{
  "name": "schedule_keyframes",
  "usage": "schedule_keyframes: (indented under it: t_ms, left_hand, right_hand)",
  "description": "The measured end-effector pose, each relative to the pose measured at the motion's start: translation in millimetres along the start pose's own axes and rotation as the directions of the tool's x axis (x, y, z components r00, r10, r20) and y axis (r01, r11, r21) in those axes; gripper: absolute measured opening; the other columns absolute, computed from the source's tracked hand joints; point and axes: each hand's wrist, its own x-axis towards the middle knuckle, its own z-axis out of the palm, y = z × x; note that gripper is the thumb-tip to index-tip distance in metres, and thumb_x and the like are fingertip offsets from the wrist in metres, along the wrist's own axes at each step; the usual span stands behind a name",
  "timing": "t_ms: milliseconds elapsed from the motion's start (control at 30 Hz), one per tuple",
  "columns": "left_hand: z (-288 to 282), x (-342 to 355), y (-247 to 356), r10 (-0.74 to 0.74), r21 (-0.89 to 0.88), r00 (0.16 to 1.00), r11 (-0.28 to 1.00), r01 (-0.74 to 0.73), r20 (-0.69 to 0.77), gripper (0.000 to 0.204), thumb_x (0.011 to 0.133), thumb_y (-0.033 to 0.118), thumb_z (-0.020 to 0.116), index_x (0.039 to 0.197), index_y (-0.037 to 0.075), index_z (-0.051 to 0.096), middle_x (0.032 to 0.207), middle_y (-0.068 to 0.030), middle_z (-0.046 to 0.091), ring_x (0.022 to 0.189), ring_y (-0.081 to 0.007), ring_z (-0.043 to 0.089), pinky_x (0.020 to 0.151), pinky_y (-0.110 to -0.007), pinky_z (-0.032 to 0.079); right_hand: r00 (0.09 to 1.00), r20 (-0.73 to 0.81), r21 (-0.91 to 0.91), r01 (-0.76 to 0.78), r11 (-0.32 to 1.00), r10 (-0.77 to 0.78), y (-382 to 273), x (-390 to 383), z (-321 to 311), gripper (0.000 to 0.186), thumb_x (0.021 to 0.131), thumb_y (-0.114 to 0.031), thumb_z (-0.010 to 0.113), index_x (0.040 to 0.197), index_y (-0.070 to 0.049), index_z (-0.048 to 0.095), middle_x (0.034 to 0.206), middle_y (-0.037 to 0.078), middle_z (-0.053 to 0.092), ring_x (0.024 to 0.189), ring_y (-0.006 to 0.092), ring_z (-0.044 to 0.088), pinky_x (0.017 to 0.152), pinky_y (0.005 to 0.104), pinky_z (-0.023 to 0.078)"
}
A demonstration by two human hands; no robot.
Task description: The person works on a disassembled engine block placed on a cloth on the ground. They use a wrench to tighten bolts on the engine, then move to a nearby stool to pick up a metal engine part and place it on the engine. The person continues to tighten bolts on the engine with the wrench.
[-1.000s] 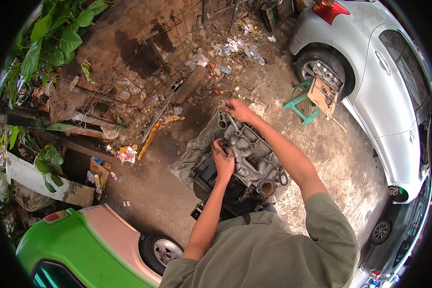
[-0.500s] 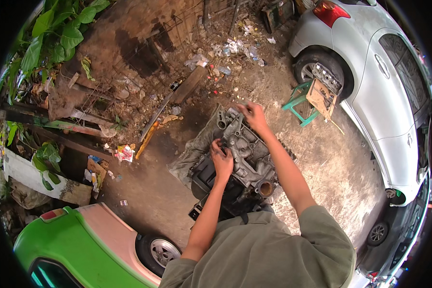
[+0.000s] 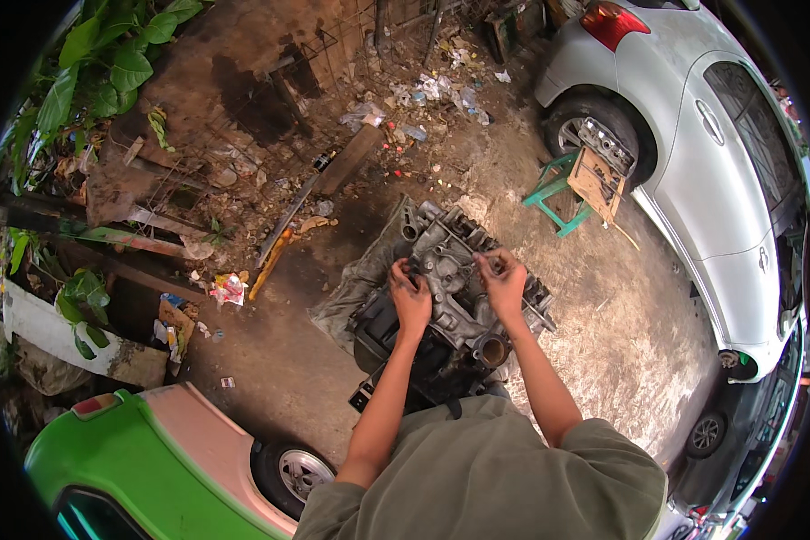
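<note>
A grimy grey metal engine (image 3: 454,319) with black lower parts lies in front of my body, its round pipe opening (image 3: 490,350) toward me. My left hand (image 3: 411,301) is at the engine's left side, its darkened fingers bent and drawn together against a dark part. What they grip is hidden. Over the right side of the engine is my right hand (image 3: 505,281), thumb and fingers pinched together. Anything between those fingertips is too small to make out. A dirty grey cloth sheet (image 3: 342,301) sticks out from under the engine on the left.
A green stool (image 3: 556,194) with a cardboard sheet and a metal engine part (image 3: 606,144) stands by the silver car (image 3: 666,117) at right. A green car (image 3: 126,450) is at lower left. Planks (image 3: 351,160) and litter (image 3: 436,88) lie beyond the engine.
My right hand has come back from above the engine's far end to its right side, nearer my body, fingers pinched. My left hand stays at the left side of the engine.
</note>
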Motion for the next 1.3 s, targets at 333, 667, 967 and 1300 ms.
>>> schedule_keyframes:
  t_ms: [333,667,967,1300]
  left_hand:
    - [0,3,0,0.009,-0.017,1.0,1.0,-0.009,0.012,0.038,0.086,0.005,0.05,0.122,-0.002,0.042,0.108,-0.0218,0.048,0.101,-0.0377,0.049,0.09,-0.047,0.039]
    - [-3,3,6,0.004,0.0,1.0,1.0,-0.004,0.013,0.037,0.085,0.005,0.05,0.121,-0.002,0.044,0.11,-0.0225,0.049,0.105,-0.0382,0.048,0.092,-0.047,0.039]
    - [-13,4,18,0.198,0.17,0.963,0.958,-0.229,0.181,0.037,0.092,0.008,0.047,0.125,0.019,0.058,0.126,-0.0185,0.042,0.12,-0.0369,0.041,0.101,-0.055,0.029]
    - [-11,5,22,0.154,0.298,0.957,0.927,-0.226,0.248,0.036,0.094,0.022,0.049,0.13,0.022,0.055,0.133,-0.0186,0.039,0.127,-0.0388,0.034,0.104,-0.059,0.024]
  right_hand:
    - [0.965,0.19,0.039,0.179,0.983,-0.184,-31,105,38,0.023,0.093,-0.019,0.063,0.087,0.003,0.061,0.065,0.004,0.058,0.057,0.0137,0.051,0.055,0.0307,0.04]
    - [0.766,0.61,-0.249,0.428,0.869,-0.203,7,147,91,0.026,0.093,-0.024,0.06,0.094,0.003,0.059,0.082,0.022,0.064,0.079,0.0354,0.062,0.072,0.0428,0.047]
    - [0.748,0.622,-0.174,0.42,0.891,-0.231,1,140,92,0.021,0.094,-0.018,0.058,0.1,0.002,0.06,0.086,0.02,0.064,0.08,0.0298,0.059,0.073,0.041,0.046]
    - [0.821,0.511,-0.1,0.348,0.932,-0.252,4,135,86,0.02,0.095,-0.018,0.059,0.098,0.002,0.058,0.085,0.017,0.065,0.078,0.0237,0.06,0.07,0.0372,0.046]
